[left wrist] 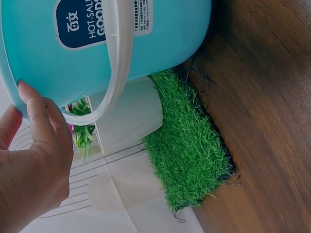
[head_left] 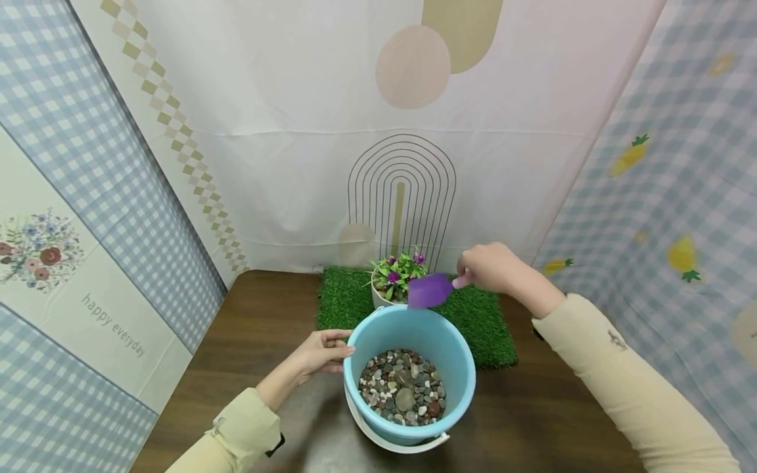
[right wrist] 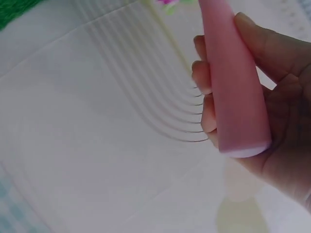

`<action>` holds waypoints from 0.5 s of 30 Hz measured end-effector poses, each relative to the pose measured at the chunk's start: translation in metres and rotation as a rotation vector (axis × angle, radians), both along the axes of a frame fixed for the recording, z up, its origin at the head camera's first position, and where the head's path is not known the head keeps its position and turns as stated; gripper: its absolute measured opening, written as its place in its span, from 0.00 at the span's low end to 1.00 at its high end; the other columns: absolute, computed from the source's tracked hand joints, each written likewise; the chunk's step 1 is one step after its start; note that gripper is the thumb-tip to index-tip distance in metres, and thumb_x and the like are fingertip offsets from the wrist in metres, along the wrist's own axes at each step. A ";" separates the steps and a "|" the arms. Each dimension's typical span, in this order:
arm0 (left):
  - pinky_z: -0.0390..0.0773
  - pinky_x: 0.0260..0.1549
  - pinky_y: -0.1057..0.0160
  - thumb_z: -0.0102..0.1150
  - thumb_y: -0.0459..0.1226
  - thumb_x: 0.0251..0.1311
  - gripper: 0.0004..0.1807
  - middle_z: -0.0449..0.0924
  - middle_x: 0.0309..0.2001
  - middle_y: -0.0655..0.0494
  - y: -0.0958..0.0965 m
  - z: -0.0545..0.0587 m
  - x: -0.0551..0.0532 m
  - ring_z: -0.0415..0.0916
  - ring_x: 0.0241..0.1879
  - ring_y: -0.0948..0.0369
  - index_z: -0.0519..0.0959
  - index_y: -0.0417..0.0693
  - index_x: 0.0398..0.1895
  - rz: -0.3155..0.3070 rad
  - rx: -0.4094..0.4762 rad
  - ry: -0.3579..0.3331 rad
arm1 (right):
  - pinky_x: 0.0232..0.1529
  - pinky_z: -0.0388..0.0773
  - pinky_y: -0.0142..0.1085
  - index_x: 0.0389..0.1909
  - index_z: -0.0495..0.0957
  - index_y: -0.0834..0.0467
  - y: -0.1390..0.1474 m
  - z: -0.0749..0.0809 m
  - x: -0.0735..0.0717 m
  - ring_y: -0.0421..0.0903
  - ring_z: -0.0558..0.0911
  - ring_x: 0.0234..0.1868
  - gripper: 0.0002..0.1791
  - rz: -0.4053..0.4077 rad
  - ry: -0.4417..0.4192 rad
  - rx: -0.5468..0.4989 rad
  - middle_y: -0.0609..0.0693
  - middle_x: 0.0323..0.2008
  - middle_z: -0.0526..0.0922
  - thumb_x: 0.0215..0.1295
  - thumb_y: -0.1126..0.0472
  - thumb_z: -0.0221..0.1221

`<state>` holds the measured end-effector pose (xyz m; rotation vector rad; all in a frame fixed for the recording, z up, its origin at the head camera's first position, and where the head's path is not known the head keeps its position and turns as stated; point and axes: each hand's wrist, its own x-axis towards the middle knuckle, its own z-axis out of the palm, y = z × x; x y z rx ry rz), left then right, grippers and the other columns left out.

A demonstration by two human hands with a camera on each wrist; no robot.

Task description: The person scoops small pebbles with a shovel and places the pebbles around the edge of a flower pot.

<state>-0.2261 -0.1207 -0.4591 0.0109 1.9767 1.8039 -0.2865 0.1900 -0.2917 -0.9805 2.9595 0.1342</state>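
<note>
A light blue bucket (head_left: 464, 401) with a white carrying handle (left wrist: 120, 58) stands on the table, holding many small pebbles (head_left: 402, 387). My left hand (head_left: 322, 355) pinches its rim at the left side, as the left wrist view also shows. In my right hand (head_left: 487, 266) is a toy shovel with a purple blade (head_left: 430, 291); the fingers wrap round its pink handle (right wrist: 235, 82). The blade hovers over the bucket's far rim, in front of a potted plant (head_left: 402, 269) with purple flowers. Whether the blade carries anything cannot be seen.
Under the white flowerpot (left wrist: 133, 119) lies a green artificial grass mat (head_left: 487, 328), reaching right behind the bucket. The brown wooden table (head_left: 254, 315) extends left and right. A printed white cloth (head_left: 284, 177) hangs close behind; checked cloths hang at both sides.
</note>
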 end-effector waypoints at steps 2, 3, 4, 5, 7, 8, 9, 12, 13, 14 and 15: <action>0.87 0.34 0.66 0.60 0.33 0.60 0.29 0.79 0.36 0.53 0.000 0.000 0.000 0.80 0.29 0.66 0.65 0.32 0.64 -0.002 -0.002 0.000 | 0.26 0.78 0.36 0.25 0.85 0.54 0.000 -0.004 0.013 0.42 0.80 0.25 0.10 0.064 0.010 -0.027 0.46 0.25 0.84 0.56 0.52 0.63; 0.87 0.34 0.66 0.59 0.34 0.60 0.29 0.79 0.36 0.53 0.000 0.000 0.000 0.80 0.29 0.66 0.65 0.32 0.64 -0.002 -0.003 -0.001 | 0.26 0.77 0.35 0.24 0.85 0.53 0.000 -0.007 0.019 0.41 0.79 0.24 0.10 0.092 0.014 -0.031 0.45 0.24 0.84 0.55 0.51 0.63; 0.87 0.34 0.66 0.59 0.34 0.61 0.29 0.79 0.37 0.52 0.000 0.000 0.000 0.80 0.29 0.66 0.65 0.32 0.64 0.001 -0.004 -0.002 | 0.26 0.75 0.34 0.23 0.84 0.52 -0.002 -0.010 0.025 0.39 0.78 0.24 0.10 0.117 0.014 -0.028 0.43 0.23 0.83 0.55 0.51 0.63; 0.87 0.33 0.66 0.59 0.34 0.61 0.29 0.79 0.37 0.52 0.000 0.000 0.000 0.80 0.29 0.66 0.65 0.33 0.64 0.004 -0.005 -0.004 | 0.26 0.73 0.33 0.22 0.84 0.51 -0.003 -0.014 0.030 0.38 0.76 0.24 0.09 0.138 0.019 -0.019 0.42 0.22 0.81 0.54 0.51 0.63; 0.87 0.33 0.66 0.59 0.34 0.61 0.29 0.79 0.38 0.51 0.001 -0.001 0.000 0.80 0.29 0.65 0.65 0.32 0.64 0.007 -0.003 -0.006 | 0.27 0.68 0.31 0.22 0.83 0.49 -0.007 -0.023 0.039 0.37 0.74 0.24 0.08 0.156 0.018 0.001 0.40 0.22 0.79 0.53 0.50 0.63; 0.87 0.33 0.67 0.59 0.34 0.61 0.29 0.79 0.38 0.51 0.001 -0.002 0.000 0.80 0.29 0.66 0.65 0.32 0.64 0.008 0.000 -0.009 | 0.26 0.65 0.29 0.21 0.83 0.49 -0.009 -0.029 0.043 0.37 0.73 0.24 0.08 0.161 0.018 0.014 0.39 0.21 0.77 0.53 0.50 0.63; 0.87 0.33 0.67 0.59 0.33 0.61 0.29 0.79 0.38 0.50 0.001 -0.002 0.000 0.80 0.29 0.66 0.66 0.32 0.64 0.007 0.003 -0.008 | 0.26 0.64 0.29 0.22 0.83 0.49 -0.011 -0.034 0.046 0.37 0.72 0.24 0.08 0.171 0.023 0.024 0.39 0.21 0.77 0.52 0.49 0.63; 0.87 0.33 0.67 0.59 0.34 0.61 0.29 0.79 0.36 0.52 0.001 -0.003 0.000 0.80 0.29 0.66 0.65 0.32 0.64 0.003 0.009 -0.004 | 0.25 0.59 0.27 0.26 0.85 0.49 -0.016 -0.053 0.052 0.38 0.72 0.24 0.09 0.194 0.044 0.046 0.40 0.22 0.77 0.53 0.49 0.63; 0.87 0.33 0.67 0.59 0.34 0.61 0.29 0.78 0.35 0.53 0.001 -0.003 0.000 0.80 0.29 0.66 0.65 0.32 0.64 0.001 0.010 0.003 | 0.25 0.57 0.27 0.27 0.85 0.49 -0.018 -0.061 0.054 0.38 0.72 0.24 0.09 0.206 0.062 0.055 0.41 0.22 0.77 0.53 0.49 0.62; 0.87 0.33 0.67 0.59 0.34 0.61 0.29 0.78 0.35 0.54 0.001 -0.003 0.000 0.80 0.29 0.66 0.66 0.32 0.64 0.000 0.011 0.005 | 0.24 0.57 0.27 0.28 0.85 0.49 -0.020 -0.068 0.055 0.39 0.73 0.24 0.09 0.220 0.086 0.058 0.42 0.23 0.78 0.52 0.49 0.63; 0.87 0.33 0.67 0.59 0.34 0.60 0.29 0.78 0.34 0.54 0.001 -0.003 0.000 0.79 0.29 0.66 0.66 0.32 0.64 -0.003 0.011 0.011 | 0.24 0.56 0.27 0.29 0.85 0.49 -0.022 -0.076 0.056 0.39 0.73 0.24 0.09 0.232 0.114 0.068 0.42 0.23 0.78 0.52 0.49 0.62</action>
